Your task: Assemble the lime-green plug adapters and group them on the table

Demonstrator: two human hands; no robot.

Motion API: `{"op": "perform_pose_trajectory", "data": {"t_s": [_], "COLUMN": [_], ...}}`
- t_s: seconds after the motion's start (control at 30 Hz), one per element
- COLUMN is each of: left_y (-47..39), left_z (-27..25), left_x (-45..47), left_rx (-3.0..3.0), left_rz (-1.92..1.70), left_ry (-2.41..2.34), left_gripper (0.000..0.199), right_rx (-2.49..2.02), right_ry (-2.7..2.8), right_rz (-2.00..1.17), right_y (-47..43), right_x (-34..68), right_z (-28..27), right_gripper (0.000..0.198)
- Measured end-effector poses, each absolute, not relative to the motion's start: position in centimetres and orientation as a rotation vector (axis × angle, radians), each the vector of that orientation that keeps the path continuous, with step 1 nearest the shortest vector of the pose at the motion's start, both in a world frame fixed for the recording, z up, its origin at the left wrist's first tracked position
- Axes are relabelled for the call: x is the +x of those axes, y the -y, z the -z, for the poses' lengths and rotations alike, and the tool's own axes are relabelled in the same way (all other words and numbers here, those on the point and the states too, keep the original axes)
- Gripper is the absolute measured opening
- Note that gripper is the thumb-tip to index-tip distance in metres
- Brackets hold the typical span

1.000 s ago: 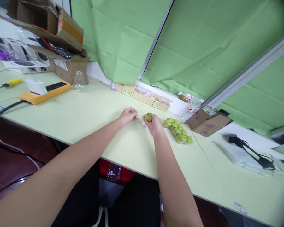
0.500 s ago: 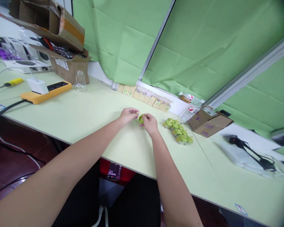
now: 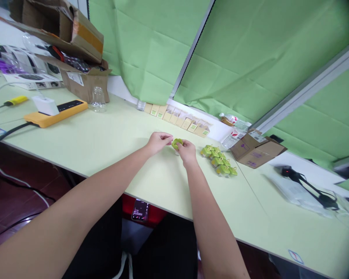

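My right hand (image 3: 188,150) pinches a small, rounded green piece (image 3: 177,143) by its near right side, just above the table. The piece looks hollow, with a scalloped rim, and something pale shows beneath it. Close by on the left, my left hand (image 3: 159,142) has thumb and forefinger pressed together, its fingertips beside the green rim. Whatever may be between those fingertips is too small to make out. To the right of my right hand, several small green-topped clear containers with loops (image 3: 220,161) stand grouped on the table.
Small cardboard boxes (image 3: 177,118) line the table's back edge. Farther right are plastic bottles (image 3: 235,133) and a carton (image 3: 257,149). On the left lie an orange power strip (image 3: 61,112), a glass jar (image 3: 98,100) and a yellow-handled screwdriver (image 3: 16,101). A phone (image 3: 140,210) rests below the front edge.
The green piece has turned in my right hand, so its round, hollow side now shows. My left fingertips have come slightly right, closer to it.
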State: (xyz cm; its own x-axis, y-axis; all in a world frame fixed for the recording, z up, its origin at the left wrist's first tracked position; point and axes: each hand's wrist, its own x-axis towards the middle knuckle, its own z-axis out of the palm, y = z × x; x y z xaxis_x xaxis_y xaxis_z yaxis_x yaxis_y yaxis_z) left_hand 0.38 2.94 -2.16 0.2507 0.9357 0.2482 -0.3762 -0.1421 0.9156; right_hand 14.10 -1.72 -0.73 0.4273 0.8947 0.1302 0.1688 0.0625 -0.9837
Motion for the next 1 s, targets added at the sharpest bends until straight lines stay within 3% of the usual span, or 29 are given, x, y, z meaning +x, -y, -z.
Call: {"op": "perform_pose_trajectory", "data": {"t_s": [0.2, 0.37, 0.6, 1.0], "left_y": [-2.2, -1.5, -1.8, -1.8], "left_z": [1.6, 1.4, 1.8, 1.5], "left_x": [0.3, -0.2, -0.9, -0.9], "left_rx": [1.43, 1.864, 2.21, 2.178], "left_rz": [-1.304, -1.353, -1.189, -1.165], "left_ry": [-0.7, -0.682, -0.748, -0.725], "left_gripper": [0.023, 0.016, 0.026, 0.025], "right_rx": [-1.39, -1.617, -1.571, -1.522], "right_ry": [0.938, 1.122, 1.15, 1.183], "right_rz": [-0.734, -0.566, -0.661, -0.736], "right_y": [2.0, 1.9, 1.9, 1.7], "right_x": [14.2, 14.8, 14.7, 14.4], "right_z": [0.3, 1.0, 0.9, 1.0], "right_gripper": [0.016, 0.013, 0.014, 0.016]}}
